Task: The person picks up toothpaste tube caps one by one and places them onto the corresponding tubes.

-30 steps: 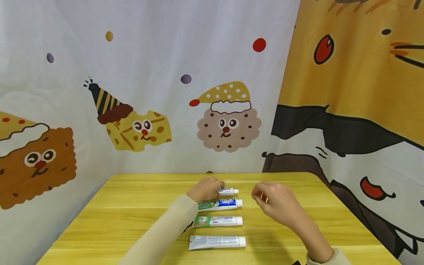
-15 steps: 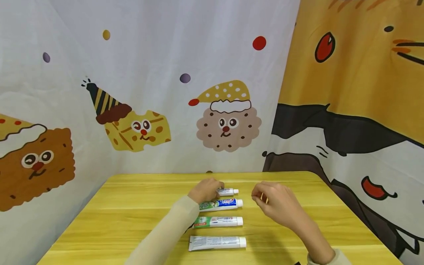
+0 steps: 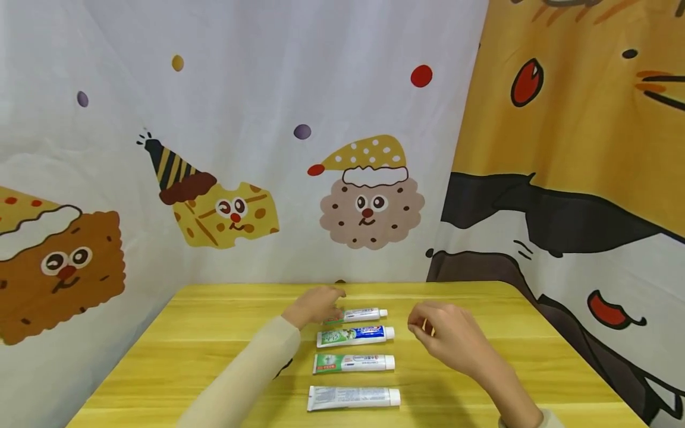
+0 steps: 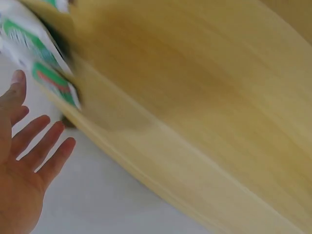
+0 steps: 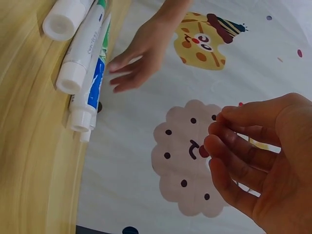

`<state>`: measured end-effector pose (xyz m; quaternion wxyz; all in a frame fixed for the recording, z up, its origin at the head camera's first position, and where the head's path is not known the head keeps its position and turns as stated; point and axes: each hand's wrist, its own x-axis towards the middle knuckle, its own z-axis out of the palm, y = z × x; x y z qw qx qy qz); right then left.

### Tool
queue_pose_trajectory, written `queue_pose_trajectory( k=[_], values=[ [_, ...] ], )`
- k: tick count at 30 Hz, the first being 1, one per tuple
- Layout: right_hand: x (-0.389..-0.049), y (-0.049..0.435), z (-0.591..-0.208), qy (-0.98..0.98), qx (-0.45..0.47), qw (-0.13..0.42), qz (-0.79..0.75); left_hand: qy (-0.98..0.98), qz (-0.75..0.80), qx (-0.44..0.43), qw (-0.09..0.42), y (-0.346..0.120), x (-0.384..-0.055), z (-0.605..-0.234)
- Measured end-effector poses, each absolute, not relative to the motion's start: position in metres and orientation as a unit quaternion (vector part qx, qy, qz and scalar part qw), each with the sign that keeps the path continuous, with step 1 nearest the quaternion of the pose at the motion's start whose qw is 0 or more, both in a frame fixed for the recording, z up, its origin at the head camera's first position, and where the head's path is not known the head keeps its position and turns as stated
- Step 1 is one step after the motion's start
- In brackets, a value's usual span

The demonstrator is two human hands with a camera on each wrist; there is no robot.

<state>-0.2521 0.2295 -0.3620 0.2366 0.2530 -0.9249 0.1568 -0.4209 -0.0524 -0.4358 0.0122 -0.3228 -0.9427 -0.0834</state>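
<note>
Four toothpaste tubes lie in a row, caps to the right: a small white one (image 3: 364, 314) at the back, a blue and green one (image 3: 355, 336), a white and green one (image 3: 355, 362), and a silver-white one (image 3: 350, 397) in front. Beside the small tube's tail is my left hand (image 3: 314, 305), partly hiding that end. Its fingers (image 4: 46, 146) are spread and hold nothing in the left wrist view. My right hand (image 3: 446, 330) hovers right of the caps, fingers loosely curled. Nothing shows between them in the right wrist view.
All the tubes lie on a yellow wood-grain table (image 3: 214, 351). A white curtain (image 3: 241, 89) with cartoon prints hangs behind and to the left. Another curtain with an orange and black print (image 3: 562, 137) hangs at the right.
My left hand has let go of the small tube and shifted left, uncovering more of that tube and of the blue and green one. The right hand stays about where it was.
</note>
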Motion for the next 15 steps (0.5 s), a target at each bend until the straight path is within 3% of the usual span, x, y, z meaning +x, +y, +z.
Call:
queue_pose_trajectory(
  k=[8, 15],
  values=[
    [-0.253, 0.231, -0.365, -0.931, 0.246, 0.214, 0.164, -0.957, -0.133, -0.256, 0.014, -0.123, -0.426, -0.424],
    [-0.253, 0.248, -0.365, -0.935, 0.216, 0.201, 0.197, -0.963, -0.092, -0.233, 0.095, -0.171, -0.428, -0.417]
  ],
)
